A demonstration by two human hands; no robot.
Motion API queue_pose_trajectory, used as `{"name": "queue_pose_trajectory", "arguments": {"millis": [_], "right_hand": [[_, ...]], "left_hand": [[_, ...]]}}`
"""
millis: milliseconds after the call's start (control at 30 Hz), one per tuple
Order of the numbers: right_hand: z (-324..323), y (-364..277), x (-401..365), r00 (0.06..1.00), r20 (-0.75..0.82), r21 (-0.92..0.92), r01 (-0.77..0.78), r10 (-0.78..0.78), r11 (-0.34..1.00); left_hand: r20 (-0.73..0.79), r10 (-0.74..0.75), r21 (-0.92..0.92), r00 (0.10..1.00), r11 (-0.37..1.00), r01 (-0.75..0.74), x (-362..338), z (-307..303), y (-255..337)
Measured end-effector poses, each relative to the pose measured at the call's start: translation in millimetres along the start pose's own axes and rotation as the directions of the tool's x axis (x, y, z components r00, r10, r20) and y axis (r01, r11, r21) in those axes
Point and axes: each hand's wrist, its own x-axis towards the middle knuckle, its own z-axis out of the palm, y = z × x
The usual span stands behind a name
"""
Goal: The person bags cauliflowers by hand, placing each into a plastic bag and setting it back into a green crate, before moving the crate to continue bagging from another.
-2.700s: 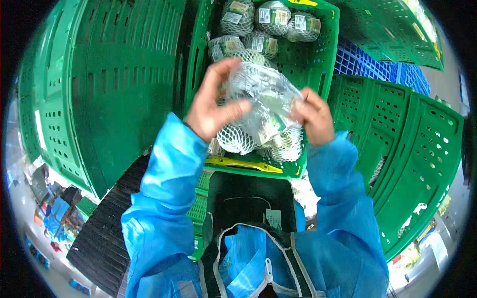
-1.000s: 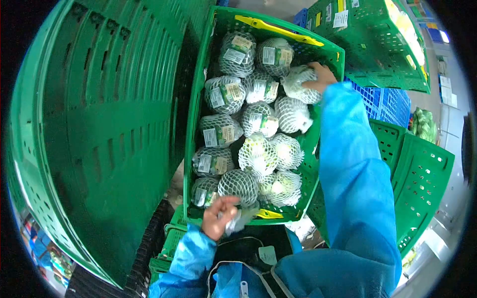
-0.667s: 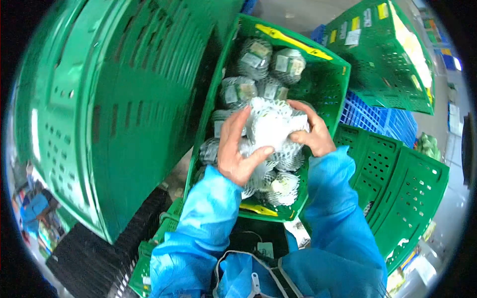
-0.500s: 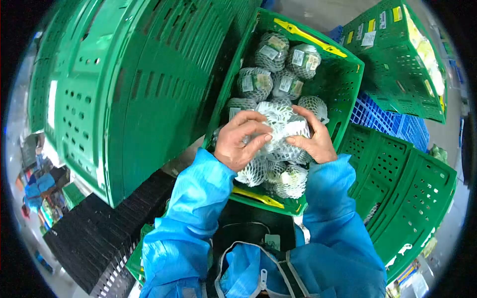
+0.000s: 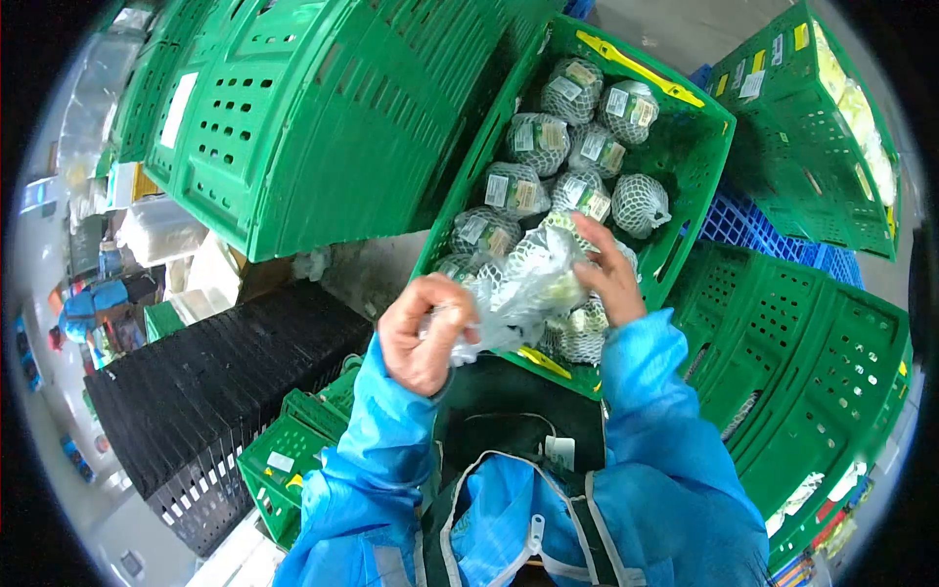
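Note:
My left hand [image 5: 423,331] is closed on the gathered end of a clear plastic bag [image 5: 497,311], pulled out toward the lower left. My right hand [image 5: 608,272] curls over the far side of a pale green, round vegetable in a white foam net [image 5: 544,262], partly covered by that bag. Both hands are above the near half of a green crate [image 5: 719,147]. Inside the crate lie several net-wrapped round vegetables [image 5: 538,139], most with labels facing up. The fingertips of my right hand are partly hidden behind the bundle.
Tall green crates [image 5: 372,127] stand close at the left. Stacked black crates [image 5: 225,391] and a small green crate [image 5: 284,460] are at lower left. To the right are a filled green crate [image 5: 802,147], a blue crate [image 5: 782,235] and more green crates [image 5: 812,352].
My left hand has moved down and left, away from my right hand, stretching the plastic bag out from the netted vegetable. My view has shifted slightly.

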Motion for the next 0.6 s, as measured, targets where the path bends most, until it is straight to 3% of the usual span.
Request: {"name": "queue_pose_trajectory", "arguments": {"millis": [67, 100, 233, 267, 333, 367, 467, 500, 533, 600], "right_hand": [[6.9, -57.1, -10.8, 0.917, 0.262, -0.231, 0.363, -0.301, 0.903], [13.9, -70.4, -12.1, 0.904, 0.254, -0.362, 0.418, -0.343, 0.833], [-3.9, -56.1, 1.0, 0.978, -0.104, -0.038, 0.177, -0.180, 0.983], [-13.7, -71.4, 1.7, 0.983, -0.064, -0.008, 0.174, -0.174, 0.985], [-4.7, -74.8, 4.9, 0.997, 0.046, -0.004, 0.063, -0.062, 0.998], [-8.1, -79.1, 5.4, 0.990, 0.137, 0.026, 0.042, -0.046, 0.999], [-30.1, -78.7, 20.3, 0.991, 0.087, 0.498, -0.128, 0.097, 0.858], [-19.8, -54.1, 28.1, 0.996, 0.063, 0.202, 0.041, -0.055, 0.979], [-25.7, -50.1, 32.9, 0.991, 0.130, -0.012, 0.017, -0.015, 1.000], [-46.7, -80.1, 40.7, 0.968, -0.182, 0.299, -0.112, 0.172, 0.948]], "left_hand": [[0.055, -0.020, 0.017, 0.998, 1.000, 0.019, 5.1, 11.7, 1.8], [0.033, -0.025, -0.012, 0.999, 1.000, 0.026, 7.2, 17.8, 5.2], [-0.126, 0.154, -0.017, 0.980, 0.987, -0.158, 18.3, 12.7, 14.5], [-0.116, 0.193, -0.058, 0.974, 0.978, -0.201, 21.3, 4.4, 7.1], [-0.216, 0.135, 0.143, 0.967, 0.984, -0.105, 28.2, 6.2, 0.8], [-0.133, 0.123, 0.215, 0.983, 0.972, -0.092, 30.9, -3.3, -15.9], [-0.104, 0.073, 0.232, 0.992, 0.972, -0.047, 20.5, 1.8, -42.0], [-0.112, 0.001, 0.220, 0.994, 0.975, 0.023, 17.5, 6.2, -45.0], [-0.096, -0.048, 0.240, 0.994, 0.968, 0.070, 16.9, 13.6, -47.4], [0.058, -0.003, 0.277, 0.998, 0.961, -0.013, 21.5, 23.3, -60.8]]}}
